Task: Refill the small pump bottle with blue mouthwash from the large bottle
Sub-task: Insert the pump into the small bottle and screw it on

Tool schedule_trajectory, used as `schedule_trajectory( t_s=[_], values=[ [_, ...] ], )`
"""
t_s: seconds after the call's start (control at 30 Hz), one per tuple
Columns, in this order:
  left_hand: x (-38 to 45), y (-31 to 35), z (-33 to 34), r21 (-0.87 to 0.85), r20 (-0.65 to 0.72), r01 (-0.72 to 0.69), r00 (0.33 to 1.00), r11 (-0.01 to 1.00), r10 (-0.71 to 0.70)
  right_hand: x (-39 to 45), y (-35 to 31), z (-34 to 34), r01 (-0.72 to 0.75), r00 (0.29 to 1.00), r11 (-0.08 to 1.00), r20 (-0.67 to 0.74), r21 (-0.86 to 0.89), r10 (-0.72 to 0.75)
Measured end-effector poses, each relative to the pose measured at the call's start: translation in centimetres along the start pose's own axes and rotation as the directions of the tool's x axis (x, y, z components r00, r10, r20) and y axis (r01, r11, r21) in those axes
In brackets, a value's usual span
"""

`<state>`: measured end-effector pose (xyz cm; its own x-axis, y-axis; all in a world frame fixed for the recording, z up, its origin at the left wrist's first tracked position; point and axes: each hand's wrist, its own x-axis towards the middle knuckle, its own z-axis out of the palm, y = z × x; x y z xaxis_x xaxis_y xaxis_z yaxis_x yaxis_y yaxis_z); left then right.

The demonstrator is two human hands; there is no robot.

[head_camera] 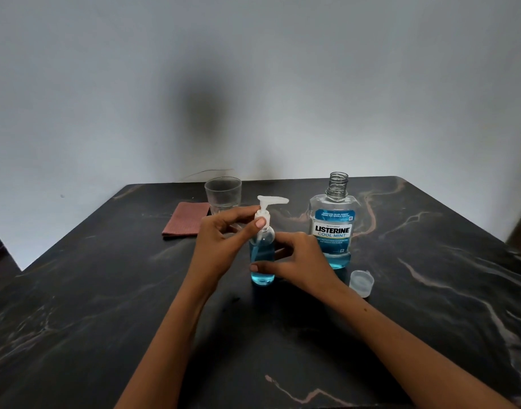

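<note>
The small clear pump bottle [262,271] stands upright at the table's middle, holding blue mouthwash to well over half its height. Its white pump head [268,202] sits on the neck. My left hand [223,240] pinches the pump collar between thumb and fingers. My right hand [297,258] grips the bottle's body from the right side. The large Listerine bottle [333,228] stands uncapped just right of it, with a low layer of blue liquid at the bottom. Its clear cap [361,283] lies on its side in front of it.
A clear plastic cup [223,194] stands at the back, beside a folded reddish-brown cloth [184,221]. The dark marble-patterned table [105,305] runs to a grey wall behind, with its edges falling off at left and right.
</note>
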<state>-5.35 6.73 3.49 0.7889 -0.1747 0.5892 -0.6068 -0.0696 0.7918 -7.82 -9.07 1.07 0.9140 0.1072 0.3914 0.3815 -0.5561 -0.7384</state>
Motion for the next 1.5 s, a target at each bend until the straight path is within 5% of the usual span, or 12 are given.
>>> schedule_trajectory(
  t_s=[0.13,0.3,0.63,0.8,1.1,1.33,1.5],
  values=[
    [-0.2,0.2,0.2,-0.049,-0.022,0.001,1.000,0.999,-0.002,0.0,0.1,0.0,-0.004,1.000,1.000,-0.001,0.003,0.004],
    [-0.1,0.3,1.2,0.137,-0.076,-0.079,0.993,0.987,0.090,-0.1,0.1,0.1,-0.010,1.000,1.000,-0.002,0.014,0.010],
    [-0.3,0.1,0.4,-0.077,0.009,0.013,1.000,0.997,-0.013,-0.1,0.0,0.1,-0.010,1.000,1.000,-0.001,0.001,0.010],
    [-0.2,-0.2,1.4,0.060,-0.091,-0.022,0.995,0.998,0.027,-0.1,-0.1,0.1,-0.019,1.000,1.000,-0.009,-0.005,0.019],
    [-0.3,0.2,0.5,-0.044,-0.051,-0.019,0.999,0.999,0.017,0.0,0.0,0.1,-0.016,1.000,1.000,-0.003,-0.019,0.016],
    [-0.4,0.2,1.5,0.177,-0.158,-0.079,0.982,0.981,0.107,-0.1,-0.1,0.1,-0.017,1.000,1.000,-0.003,-0.008,0.017],
    [0.0,0.3,0.1,0.104,-0.037,-0.053,0.998,0.993,0.058,-0.1,-0.2,0.1,-0.007,1.000,1.000,-0.005,-0.013,0.007]
  ],
)
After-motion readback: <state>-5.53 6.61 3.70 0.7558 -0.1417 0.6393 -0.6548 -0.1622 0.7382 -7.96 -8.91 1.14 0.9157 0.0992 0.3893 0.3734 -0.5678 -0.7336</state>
